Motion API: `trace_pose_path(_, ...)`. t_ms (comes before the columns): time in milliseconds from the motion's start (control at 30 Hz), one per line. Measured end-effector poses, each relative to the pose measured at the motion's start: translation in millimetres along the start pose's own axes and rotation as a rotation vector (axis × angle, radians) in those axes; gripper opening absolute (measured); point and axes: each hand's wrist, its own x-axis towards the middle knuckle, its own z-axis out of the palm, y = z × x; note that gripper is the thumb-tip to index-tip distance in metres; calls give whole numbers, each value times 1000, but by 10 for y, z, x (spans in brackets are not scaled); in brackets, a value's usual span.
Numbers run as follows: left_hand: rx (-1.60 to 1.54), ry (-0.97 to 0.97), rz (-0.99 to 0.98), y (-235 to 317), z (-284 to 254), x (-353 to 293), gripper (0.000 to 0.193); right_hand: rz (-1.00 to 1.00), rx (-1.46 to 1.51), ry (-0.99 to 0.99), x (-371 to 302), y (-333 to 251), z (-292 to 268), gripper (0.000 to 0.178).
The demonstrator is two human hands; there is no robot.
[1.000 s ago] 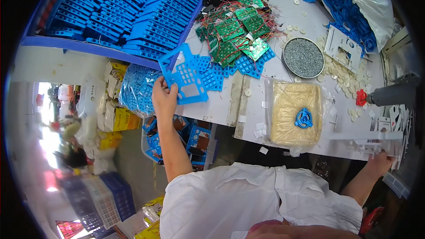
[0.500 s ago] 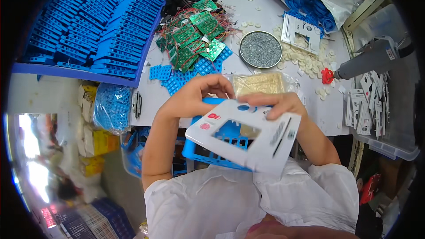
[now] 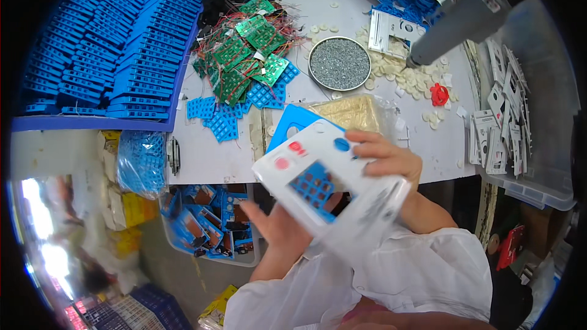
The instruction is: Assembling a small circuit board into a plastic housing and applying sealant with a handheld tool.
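Currently the right hand (image 3: 391, 164) grasps the white panel (image 3: 340, 168) by its edge; the blue frame (image 3: 292, 121) shows beneath it. Below, the left hand (image 3: 280, 229) spreads its thumb, fingers hidden, grip unclear. Beyond, the plastic-wrapped block (image 3: 350, 113) lies near the round tin (image 3: 309, 66) and green circuit boards (image 3: 262, 34).

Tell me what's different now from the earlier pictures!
The right hand came left and took hold of a white plastic panel. The blue rectangular plastic frame moved right, now under that panel. The left hand held it; now its grip is partly hidden, so I can't tell. The grey cylindrical power tool swung away from the red plastic piece. The green circuit boards and round pale-rimmed dish stayed put.
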Motion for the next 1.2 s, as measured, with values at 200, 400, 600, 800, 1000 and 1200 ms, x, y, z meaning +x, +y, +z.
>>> trace_pose_path(200, 826, 203, 66, 314, 321, -22, 86, -158, -684, -438, 54, -233, 54, 29)
trace_pose_path(400, 888, 414, 142, 124, 292, 61, 56, -112, -928, -427, 112, -442, 145, 50)
trace_pose_path(600, 907, 255, 232, 237, 27, 58, 45, 606, -236, -198, 115, -448, -137, 67)
trace_pose_path(800, 1290, 303, 429, 130, 67, 215, 42, 882, 148, -129, 11, -255, -72, 62)
trace_pose_path(1000, 1333, 375, 400, 132, 84, 259, 41, 930, 310, -90, -69, -134, -39, 63)
trace_pose_path(1200, 1277, 388, 306, 174, 83, 203, 73, 955, 340, -85, -79, -136, -37, 70)
